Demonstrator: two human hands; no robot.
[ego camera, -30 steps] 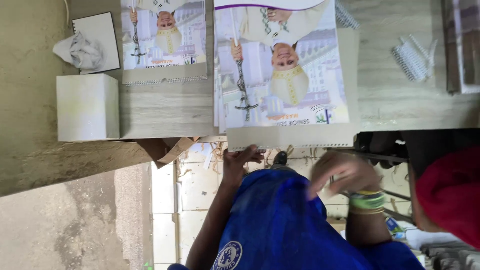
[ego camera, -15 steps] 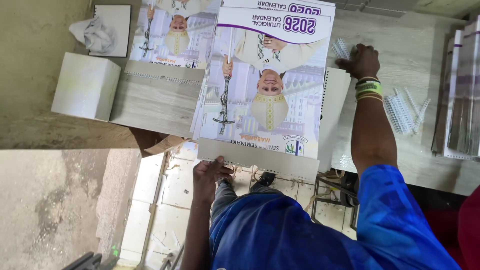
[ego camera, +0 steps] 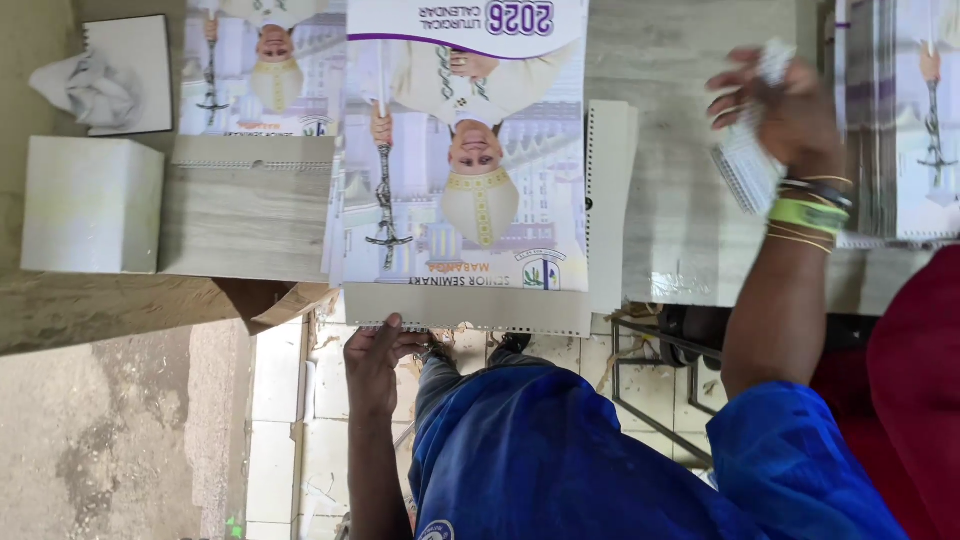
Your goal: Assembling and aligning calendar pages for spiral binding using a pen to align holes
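A printed wall calendar (ego camera: 470, 180) with a robed figure on its cover lies on the pale wooden table (ego camera: 680, 200), its top turned away from me. My left hand (ego camera: 372, 355) grips its near punched edge, which overhangs the table. My right hand (ego camera: 790, 115), with green and gold bangles at the wrist, is raised over the table at the right. It holds a white wire binding comb (ego camera: 742, 170).
A second calendar (ego camera: 260, 70) lies left of the first, over a grey board (ego camera: 250, 220). A white box (ego camera: 90, 205) and crumpled paper (ego camera: 95, 88) sit far left. A stack of calendars (ego camera: 900, 120) stands at the right. A red garment (ego camera: 920, 400) shows bottom right.
My right hand rose from below the table edge, reached the white combs on the table and now holds one lifted. My left hand stayed at the calendar's near edge.
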